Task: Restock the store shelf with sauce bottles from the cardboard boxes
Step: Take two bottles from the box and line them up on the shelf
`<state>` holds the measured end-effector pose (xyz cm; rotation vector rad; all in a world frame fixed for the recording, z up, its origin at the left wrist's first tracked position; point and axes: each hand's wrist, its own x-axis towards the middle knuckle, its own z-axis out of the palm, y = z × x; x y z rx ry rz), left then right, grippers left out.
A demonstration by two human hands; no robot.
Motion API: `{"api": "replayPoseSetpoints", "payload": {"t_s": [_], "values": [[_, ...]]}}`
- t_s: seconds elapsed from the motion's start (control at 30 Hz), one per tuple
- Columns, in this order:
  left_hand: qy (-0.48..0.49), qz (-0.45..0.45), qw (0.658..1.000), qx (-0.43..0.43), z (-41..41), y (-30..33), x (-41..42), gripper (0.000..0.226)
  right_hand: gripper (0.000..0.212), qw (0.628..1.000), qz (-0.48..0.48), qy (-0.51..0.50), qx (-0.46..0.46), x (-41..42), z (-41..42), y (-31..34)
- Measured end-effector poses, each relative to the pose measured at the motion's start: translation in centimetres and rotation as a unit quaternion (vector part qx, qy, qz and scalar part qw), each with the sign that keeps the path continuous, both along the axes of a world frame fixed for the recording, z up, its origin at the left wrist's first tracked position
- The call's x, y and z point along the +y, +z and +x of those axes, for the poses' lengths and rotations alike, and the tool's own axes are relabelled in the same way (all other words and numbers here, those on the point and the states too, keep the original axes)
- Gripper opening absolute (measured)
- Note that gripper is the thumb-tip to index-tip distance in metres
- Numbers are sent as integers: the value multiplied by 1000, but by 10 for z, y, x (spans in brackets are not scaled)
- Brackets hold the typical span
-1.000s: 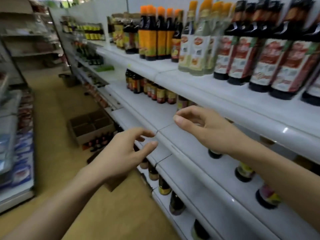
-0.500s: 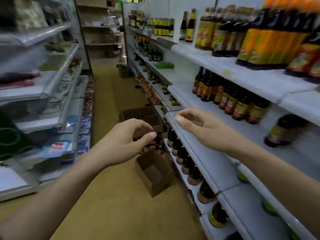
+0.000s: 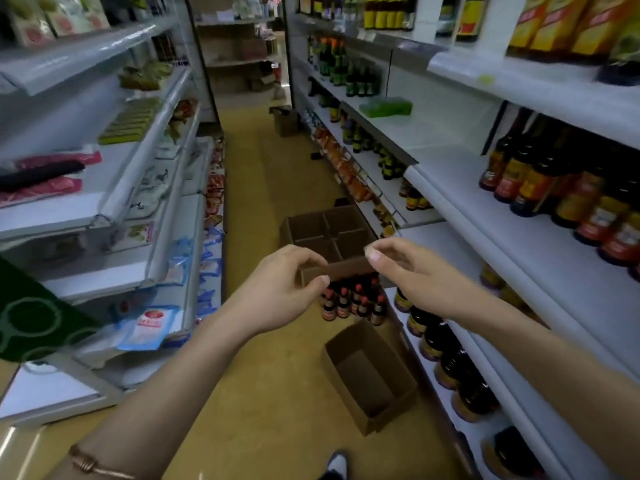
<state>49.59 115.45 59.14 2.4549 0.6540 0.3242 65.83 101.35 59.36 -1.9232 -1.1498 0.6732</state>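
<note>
I look down a store aisle. My left hand [image 3: 280, 289] and my right hand [image 3: 408, 268] hover side by side in mid-air, fingers loosely curled, holding nothing. Beyond them on the floor stands a divided cardboard box [image 3: 329, 233], its visible cells empty. A cluster of small red-capped sauce bottles [image 3: 353, 301] stands on the floor in front of it. The white store shelf [image 3: 485, 220] runs along the right, with dark sauce bottles [image 3: 561, 199] on its middle level and more bottles [image 3: 446, 344] on the lower level.
An empty open cardboard box [image 3: 370, 379] lies on the yellow floor close to the shelf's foot. Another box [image 3: 285, 121] stands far down the aisle. Shelves with packets [image 3: 104, 202] line the left side. A shoe tip [image 3: 337, 464] shows at the bottom.
The view has swung left, from the shelf front to the aisle and floor boxes. Both hands have drawn away from the shelf edge and come closer together, still holding nothing.
</note>
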Motion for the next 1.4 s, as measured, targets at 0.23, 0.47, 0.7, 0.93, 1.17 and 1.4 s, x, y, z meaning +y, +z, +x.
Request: {"api": "replayPoseSetpoints", "payload": {"t_s": [0.23,0.47,0.7,0.93,1.17,1.4], "values": [[33,-6,999,-24,70,10,133,8,39,999,18,8,25,151,70,7],[66,-109,991,-36,118,-53,239,6,51,996,-3,-43,75,252,123,-41],[27,-209,977,38,189,-123,375,14,42,986,-58,-101,123,350,175,-109],[-52,-224,967,107,294,-181,475,7,43,961,-72,-209,169,438,227,-171],[-143,-242,932,230,363,-303,477,14,35,914,-131,-310,228,434,268,-293],[-126,-244,910,309,384,-423,475,28,33,868,-177,-351,304,432,283,-418]]}}
